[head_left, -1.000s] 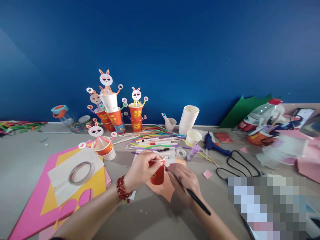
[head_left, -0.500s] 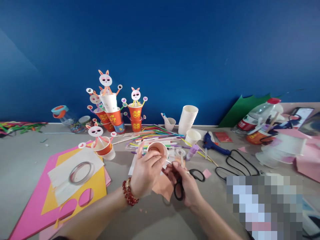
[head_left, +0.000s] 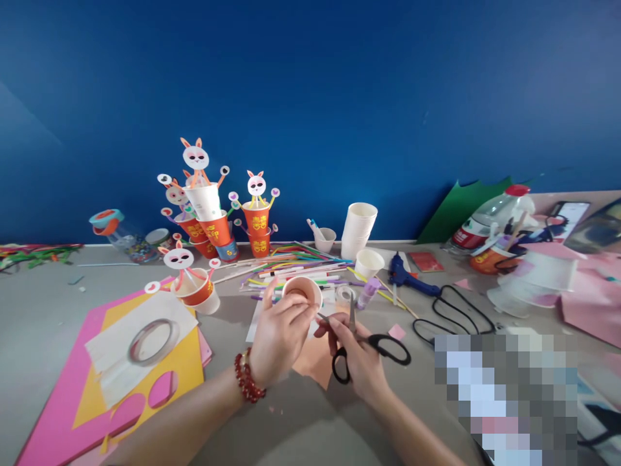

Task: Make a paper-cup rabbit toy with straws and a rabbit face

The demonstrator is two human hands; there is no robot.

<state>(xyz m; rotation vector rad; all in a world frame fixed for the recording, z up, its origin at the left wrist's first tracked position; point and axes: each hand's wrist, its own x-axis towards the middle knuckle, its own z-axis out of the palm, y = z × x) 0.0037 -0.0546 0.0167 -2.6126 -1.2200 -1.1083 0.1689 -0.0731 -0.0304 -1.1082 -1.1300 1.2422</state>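
Observation:
My left hand (head_left: 286,333) is wrapped round a paper cup (head_left: 305,285), tilted so that its mouth and pale inside show. Black-handled scissors (head_left: 352,316) are in my right hand (head_left: 356,356), their blades apart. One blade points at the lower right of the cup; whether it touches the cup is hard to see. Beneath both hands lies a piece of orange paper (head_left: 317,359). Nearby are a clear tape roll (head_left: 345,296) and a purple glue stick (head_left: 369,293).
Rabbit-faced cup figures (head_left: 196,194) stand at the back left. A silver tape ring (head_left: 154,342) lies on paper and coloured card (head_left: 80,388). Colourful sticks, stacked white cups (head_left: 359,230), a blue glue gun (head_left: 410,279) with its cord, and a tilted bottle (head_left: 478,223) lie beyond.
The scissors have swung in my right hand, so the handles spread wider and the blades show more clearly. My left hand still holds the cup. The whole view has shifted slightly.

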